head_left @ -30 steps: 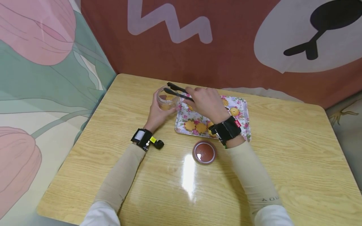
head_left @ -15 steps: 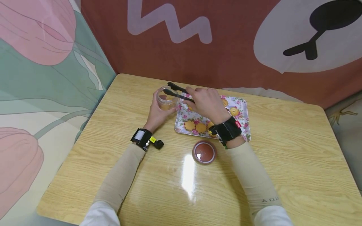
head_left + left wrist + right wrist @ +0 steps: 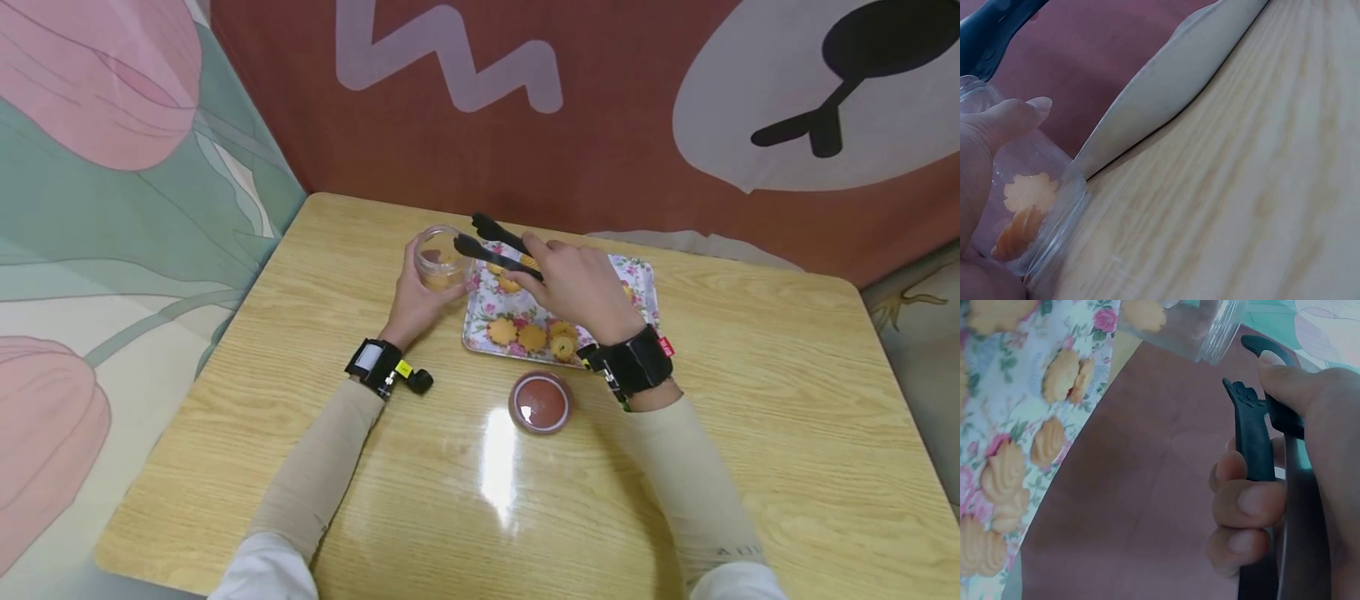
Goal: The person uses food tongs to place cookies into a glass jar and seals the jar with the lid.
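My left hand point(image 3: 417, 304) grips a clear jar point(image 3: 437, 265) by its side, mouth up, near the tray's left edge. Inside the jar, cookies point(image 3: 1029, 194) lie at the bottom, as the left wrist view shows. In my right hand point(image 3: 581, 283) is a pair of black tongs point(image 3: 491, 250), fingers curled round the arms. The tong tips point(image 3: 1244, 394) stand apart with nothing between them, just right of the jar's mouth. Below the right hand lies a floral tray point(image 3: 487, 310) with several cookies point(image 3: 532, 337) on it, partly hidden by that hand.
A reddish-brown round lid point(image 3: 542, 403) lies on the wooden table point(image 3: 420, 483), in front of the tray. Behind the table's far edge rises a painted wall point(image 3: 480, 158).
My right hand has drawn the tongs rightward, away from above the jar's mouth. My left hand and the jar have stayed in place.
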`<state>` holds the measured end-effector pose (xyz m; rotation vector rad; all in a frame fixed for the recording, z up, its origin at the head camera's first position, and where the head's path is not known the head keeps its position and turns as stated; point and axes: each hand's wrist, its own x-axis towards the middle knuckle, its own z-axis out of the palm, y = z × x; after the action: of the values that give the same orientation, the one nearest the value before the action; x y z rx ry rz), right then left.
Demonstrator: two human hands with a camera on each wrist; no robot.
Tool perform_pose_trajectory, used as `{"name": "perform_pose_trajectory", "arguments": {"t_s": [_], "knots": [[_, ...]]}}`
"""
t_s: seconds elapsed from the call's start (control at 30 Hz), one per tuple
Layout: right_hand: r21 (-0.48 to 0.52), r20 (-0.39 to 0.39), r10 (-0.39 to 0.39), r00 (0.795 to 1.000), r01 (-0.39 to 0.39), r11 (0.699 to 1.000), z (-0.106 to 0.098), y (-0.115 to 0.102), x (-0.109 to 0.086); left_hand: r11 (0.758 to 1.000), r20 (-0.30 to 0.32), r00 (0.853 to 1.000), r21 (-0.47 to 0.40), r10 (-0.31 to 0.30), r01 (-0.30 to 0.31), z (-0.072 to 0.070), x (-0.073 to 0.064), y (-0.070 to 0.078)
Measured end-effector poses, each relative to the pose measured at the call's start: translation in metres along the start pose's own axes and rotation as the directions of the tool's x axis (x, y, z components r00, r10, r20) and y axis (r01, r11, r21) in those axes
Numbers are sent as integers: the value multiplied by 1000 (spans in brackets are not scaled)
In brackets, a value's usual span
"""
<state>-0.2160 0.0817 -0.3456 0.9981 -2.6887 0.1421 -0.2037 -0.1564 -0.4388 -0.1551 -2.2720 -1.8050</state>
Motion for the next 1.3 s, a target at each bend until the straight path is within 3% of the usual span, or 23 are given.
{"name": "perform_pose_trajectory", "arguments": {"t_s": [0.2,0.4,0.5,0.67,0.9,1.3], "knots": [[63,64,50,997,-55,996,-3,5,-14,1000,7,1000,-17,14,-14,-2,5,-5],[144,108,78,991,-93,985,0,9,-31,1000,-3,1000,-2,-17,17,0,10,-28],[123,118,64,991,-79,989,4,10,-41,1000,-3,1000,15,-26,26,1,12,-35],[113,149,57,987,-74,991,11,12,-54,1000,-14,1000,4,10,-10,0,13,-36],[119,216,43,975,-70,990,21,13,-67,1000,-8,1000,16,-19,19,1,13,-35],[151,213,-15,977,-18,988,35,13,-77,1000,-17,1000,11,-6,6,1,12,-35]]}}
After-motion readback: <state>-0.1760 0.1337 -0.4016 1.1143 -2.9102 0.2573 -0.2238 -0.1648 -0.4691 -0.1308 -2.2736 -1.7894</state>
